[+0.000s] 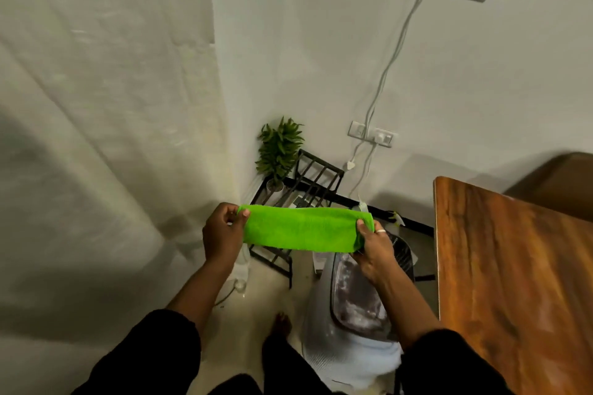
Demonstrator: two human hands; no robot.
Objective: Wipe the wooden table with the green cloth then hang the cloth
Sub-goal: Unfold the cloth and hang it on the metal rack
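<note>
The green cloth (301, 231) is folded into a long band and stretched level between my two hands in the middle of the head view. My left hand (221, 234) pinches its left end and my right hand (372, 253), with a ring on one finger, grips its right end. The cloth hangs in the air above a black metal rack (316, 183) in the room's corner. The wooden table (513, 282) lies to the right, apart from the cloth, with only its left part in view.
A small potted plant (279, 151) stands in the corner behind the rack. A grey bin or appliance (349, 308) sits on the floor below my right hand. White cables (398, 48) run down the wall to a socket (373, 135). A curtain (96, 106) hangs at left.
</note>
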